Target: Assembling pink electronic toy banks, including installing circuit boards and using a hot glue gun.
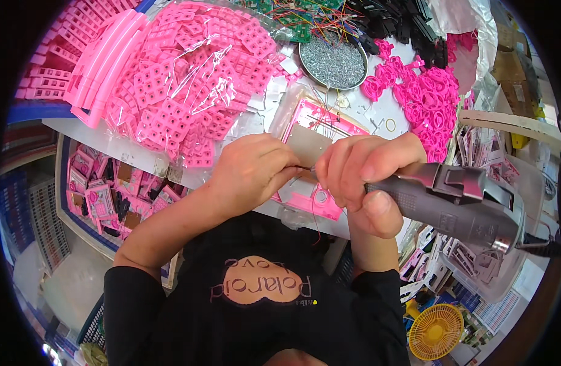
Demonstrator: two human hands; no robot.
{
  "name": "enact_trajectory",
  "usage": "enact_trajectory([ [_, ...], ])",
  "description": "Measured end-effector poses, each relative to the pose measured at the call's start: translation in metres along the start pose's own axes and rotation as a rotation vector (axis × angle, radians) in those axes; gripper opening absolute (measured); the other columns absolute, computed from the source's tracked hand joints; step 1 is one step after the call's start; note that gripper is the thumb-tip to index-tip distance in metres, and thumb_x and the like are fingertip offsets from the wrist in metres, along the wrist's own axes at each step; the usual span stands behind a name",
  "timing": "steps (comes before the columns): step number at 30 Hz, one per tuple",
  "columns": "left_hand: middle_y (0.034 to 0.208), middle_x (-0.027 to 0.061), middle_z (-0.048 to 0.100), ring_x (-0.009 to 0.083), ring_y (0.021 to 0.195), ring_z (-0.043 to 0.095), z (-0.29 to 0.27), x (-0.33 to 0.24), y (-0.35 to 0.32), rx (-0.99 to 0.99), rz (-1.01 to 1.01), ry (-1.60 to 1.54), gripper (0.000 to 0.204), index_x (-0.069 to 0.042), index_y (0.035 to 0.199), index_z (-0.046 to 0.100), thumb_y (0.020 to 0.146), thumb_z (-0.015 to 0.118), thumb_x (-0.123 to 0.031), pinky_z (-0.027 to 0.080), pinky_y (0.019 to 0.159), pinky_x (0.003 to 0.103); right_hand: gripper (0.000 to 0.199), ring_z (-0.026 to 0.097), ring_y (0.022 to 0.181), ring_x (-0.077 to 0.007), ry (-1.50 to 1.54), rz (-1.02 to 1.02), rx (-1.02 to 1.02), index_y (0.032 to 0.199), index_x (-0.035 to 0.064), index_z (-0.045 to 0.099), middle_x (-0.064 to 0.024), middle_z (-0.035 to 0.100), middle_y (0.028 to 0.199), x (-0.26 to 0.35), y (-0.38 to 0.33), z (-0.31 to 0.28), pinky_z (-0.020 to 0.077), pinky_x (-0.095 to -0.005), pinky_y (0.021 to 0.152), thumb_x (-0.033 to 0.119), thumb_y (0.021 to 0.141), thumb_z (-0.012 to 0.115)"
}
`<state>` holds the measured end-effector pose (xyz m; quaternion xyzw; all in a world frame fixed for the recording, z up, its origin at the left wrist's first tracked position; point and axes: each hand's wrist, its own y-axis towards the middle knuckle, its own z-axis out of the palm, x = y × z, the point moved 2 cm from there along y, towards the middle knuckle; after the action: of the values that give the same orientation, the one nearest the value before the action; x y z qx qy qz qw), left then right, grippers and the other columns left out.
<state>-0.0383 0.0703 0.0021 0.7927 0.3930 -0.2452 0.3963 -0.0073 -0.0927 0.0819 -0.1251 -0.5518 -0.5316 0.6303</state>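
Observation:
My right hand (372, 177) is wrapped round a dark grey electric screwdriver (457, 210), which lies nearly level with its bit toward the left. My left hand (250, 174) is closed in a pinch at the bit's tip; whatever sits between its fingertips is too small to make out. Below both hands lies a pink plastic casing (311, 201) with a grey-brown board (308, 143) in it. Thin red wires run across the casing and hang over the table's front edge. My hands hide its middle.
Behind stand a round dish of small screws (333, 61), a bag of pink keypad parts (189, 85), a heap of pink rings (427, 97) and green circuit boards (293, 21). A crate of pink pieces (109, 189) is at left; a yellow basket (436, 331) is lower right.

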Motion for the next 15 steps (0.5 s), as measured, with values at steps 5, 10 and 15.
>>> enact_trajectory([
  [5,0.103,0.0039,0.069,0.0264,0.095,0.063,-0.008,-0.003,0.010,0.233,-0.044,0.041,0.025,-0.009,0.099,0.069,0.075,0.077,-0.014,0.045,0.084,0.041,0.025,0.045,0.050,-0.0136,0.017,0.004,-0.048,0.103,0.0081,0.046,-0.0008,0.049,0.060,-0.003,-0.006,-0.005,0.0378,-0.0302,0.049,0.020,0.094,0.066],
  [10,0.114,-0.0049,0.069,0.0217,0.115,0.057,-0.005,0.007,0.005,0.219,0.066,0.370,0.025,-0.013,0.103,0.074,0.079,0.072,-0.019,0.032,0.102,0.053,0.025,0.045,0.051,-0.0131,-0.074,0.050,-0.120,0.102,0.0068,0.047,-0.0017,0.049,0.061,-0.015,-0.022,-0.008,0.0386,-0.0313,0.051,0.018,0.093,0.068],
  [15,0.118,-0.0060,0.069,0.0225,0.118,0.056,-0.006,0.006,0.006,0.226,0.073,0.440,0.025,-0.015,0.103,0.077,0.079,0.070,-0.018,0.027,0.109,0.057,0.024,0.045,0.052,-0.0126,-0.107,0.081,-0.122,0.101,0.0065,0.047,-0.0029,0.050,0.063,-0.017,-0.024,-0.005,0.0392,-0.0317,0.052,0.016,0.092,0.068],
])
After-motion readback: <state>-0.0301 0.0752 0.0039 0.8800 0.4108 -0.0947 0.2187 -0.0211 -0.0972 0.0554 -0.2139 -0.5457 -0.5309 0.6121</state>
